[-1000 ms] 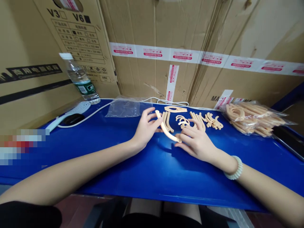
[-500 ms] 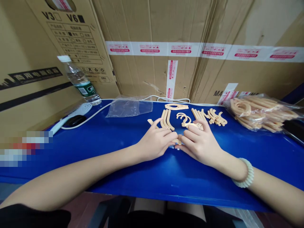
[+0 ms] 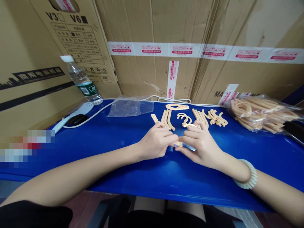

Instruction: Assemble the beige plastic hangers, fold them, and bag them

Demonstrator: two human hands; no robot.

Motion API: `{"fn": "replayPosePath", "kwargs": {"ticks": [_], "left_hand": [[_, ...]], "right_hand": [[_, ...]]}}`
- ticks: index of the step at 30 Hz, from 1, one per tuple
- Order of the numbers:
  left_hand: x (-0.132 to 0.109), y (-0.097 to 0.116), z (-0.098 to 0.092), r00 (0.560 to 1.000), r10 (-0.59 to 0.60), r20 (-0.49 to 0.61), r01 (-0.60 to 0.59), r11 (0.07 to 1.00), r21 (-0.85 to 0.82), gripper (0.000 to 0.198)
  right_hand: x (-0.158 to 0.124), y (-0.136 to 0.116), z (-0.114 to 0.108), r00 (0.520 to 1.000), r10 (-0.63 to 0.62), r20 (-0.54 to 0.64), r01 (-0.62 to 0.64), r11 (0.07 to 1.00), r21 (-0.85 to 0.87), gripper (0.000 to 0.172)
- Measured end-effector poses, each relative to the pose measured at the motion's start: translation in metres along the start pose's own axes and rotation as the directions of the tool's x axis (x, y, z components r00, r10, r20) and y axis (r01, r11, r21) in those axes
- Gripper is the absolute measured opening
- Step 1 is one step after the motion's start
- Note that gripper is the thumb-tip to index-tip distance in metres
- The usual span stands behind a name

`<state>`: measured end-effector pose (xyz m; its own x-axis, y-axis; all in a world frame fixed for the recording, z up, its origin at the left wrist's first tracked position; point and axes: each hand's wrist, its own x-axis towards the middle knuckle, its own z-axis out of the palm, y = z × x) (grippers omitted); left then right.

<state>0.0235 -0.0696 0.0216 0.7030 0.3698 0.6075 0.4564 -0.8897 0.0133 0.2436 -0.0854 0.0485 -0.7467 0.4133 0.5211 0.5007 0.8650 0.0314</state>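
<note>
My left hand (image 3: 156, 141) is closed on a beige piece (image 3: 178, 144) that looks like a clothes hanger part. At that piece's right end, my right hand (image 3: 201, 144) pinches with thumb and index finger. The fingers cover most of it. A beige strip (image 3: 154, 118) sticks out beyond my left knuckles; I cannot tell whether it is the same piece. Just behind my hands lie several curved beige arms (image 3: 168, 119), beige hooks (image 3: 185, 119) and more straight arms (image 3: 199, 116), partly hidden by my right fingers.
On the blue table (image 3: 118, 171), a bag of beige parts (image 3: 263, 112) lies at the right. Small curved parts (image 3: 217, 117) and a flat beige frame (image 3: 177, 107) are at the back. A water bottle (image 3: 86, 85), clear plastic bag (image 3: 130, 107) and white cable (image 3: 97, 113) lie left. Cardboard boxes (image 3: 152, 72) stand behind.
The beige strip by my left hand has shifted right and up and shows more. My left index finger has curled in. Both hands stay together at the piece.
</note>
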Motion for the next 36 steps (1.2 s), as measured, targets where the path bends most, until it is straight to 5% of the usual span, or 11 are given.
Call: {"fn": "replayPosePath", "kwargs": {"ticks": [12, 22, 29, 36], "left_hand": [[0.003, -0.017, -0.01, 0.987, 0.156, -0.024, -0.154, 0.986, 0.07, 0.03], [-0.003, -0.066, -0.004, 0.968, -0.117, 0.223, 0.087, 0.986, 0.141, 0.021], [-0.006, -0.066, -0.005, 0.956, -0.152, 0.25, 0.167, 0.985, -0.037, 0.029], [-0.004, -0.064, -0.007, 0.944, -0.157, 0.29, 0.155, 0.988, 0.03, 0.03]], "right_hand": [[0.0, 0.009, -0.003, 0.977, 0.212, 0.027, -0.212, 0.944, 0.254, 0.023], [-0.006, 0.042, 0.01, 0.977, 0.212, 0.025, -0.213, 0.968, 0.134, 0.017], [-0.008, 0.062, 0.015, 0.979, 0.205, 0.003, -0.205, 0.976, -0.072, 0.017], [-0.004, 0.081, 0.023, 0.957, 0.283, -0.066, -0.291, 0.935, -0.203, 0.02]]}}
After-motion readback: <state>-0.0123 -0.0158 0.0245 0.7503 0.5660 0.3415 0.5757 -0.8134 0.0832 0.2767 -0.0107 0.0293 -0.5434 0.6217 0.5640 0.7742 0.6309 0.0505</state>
